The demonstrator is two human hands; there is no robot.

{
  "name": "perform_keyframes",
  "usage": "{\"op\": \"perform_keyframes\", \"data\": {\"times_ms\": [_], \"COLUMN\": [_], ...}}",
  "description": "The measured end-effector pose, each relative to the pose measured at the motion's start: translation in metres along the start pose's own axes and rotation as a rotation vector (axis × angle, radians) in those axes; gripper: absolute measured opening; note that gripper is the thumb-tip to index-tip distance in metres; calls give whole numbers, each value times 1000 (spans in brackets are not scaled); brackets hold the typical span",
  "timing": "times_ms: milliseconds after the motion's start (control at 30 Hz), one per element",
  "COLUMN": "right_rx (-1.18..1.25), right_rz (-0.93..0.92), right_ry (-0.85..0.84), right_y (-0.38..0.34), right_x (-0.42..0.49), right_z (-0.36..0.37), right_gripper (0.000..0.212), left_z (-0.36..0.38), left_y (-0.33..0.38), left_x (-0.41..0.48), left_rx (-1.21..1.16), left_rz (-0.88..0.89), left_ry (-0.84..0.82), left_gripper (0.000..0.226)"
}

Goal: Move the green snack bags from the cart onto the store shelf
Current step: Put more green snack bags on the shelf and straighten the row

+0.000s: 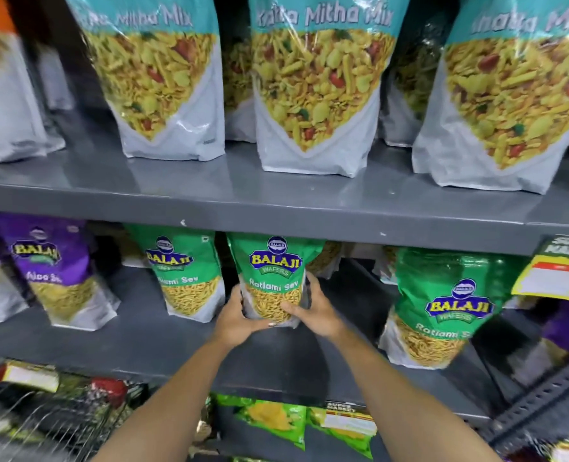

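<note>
A green Balaji Ratlami Sev bag [274,271] stands upright at the middle of the grey middle shelf [149,335], held at its base between both hands. My left hand [234,320] grips its lower left side and my right hand [313,310] its lower right side. Another green bag [184,275] stands just to its left on the same shelf. A third green bag [443,305] leans at the right. The wire cart [53,421] is at the bottom left, blurred, and its contents are hard to make out.
Purple Balaji bags [51,271] stand at the shelf's left. Large teal-and-white mix bags [313,81] fill the upper shelf [243,201]. A yellow price tag [556,271] hangs at right. Light green packets [276,418] lie on the shelf below.
</note>
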State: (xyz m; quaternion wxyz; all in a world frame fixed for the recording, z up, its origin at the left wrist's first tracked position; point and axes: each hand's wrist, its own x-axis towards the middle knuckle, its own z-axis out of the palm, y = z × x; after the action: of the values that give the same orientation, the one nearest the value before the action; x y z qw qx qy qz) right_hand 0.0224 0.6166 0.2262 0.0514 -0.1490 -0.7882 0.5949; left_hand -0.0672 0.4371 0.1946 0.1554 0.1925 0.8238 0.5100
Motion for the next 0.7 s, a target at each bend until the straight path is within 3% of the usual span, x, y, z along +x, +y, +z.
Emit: {"op": "perform_keyframes", "data": {"times_ms": [233,600,700], "right_rx": [-22,-70,-93], "right_rz": [-26,-54,-49], "right_ry": [63,144,142], "right_y": [16,48,40], "right_x": [-24,-55,-62], "right_z": [-22,-58,-57], "right_gripper": [85,74,80], "left_z": [21,56,56], "left_y": [17,41,40], "left_x": [-14,-31,-31], "left_rx": [95,231,221], "left_rz": [-8,1,8], "left_ry": [46,-2,-35], "left_gripper": [85,87,88]}}
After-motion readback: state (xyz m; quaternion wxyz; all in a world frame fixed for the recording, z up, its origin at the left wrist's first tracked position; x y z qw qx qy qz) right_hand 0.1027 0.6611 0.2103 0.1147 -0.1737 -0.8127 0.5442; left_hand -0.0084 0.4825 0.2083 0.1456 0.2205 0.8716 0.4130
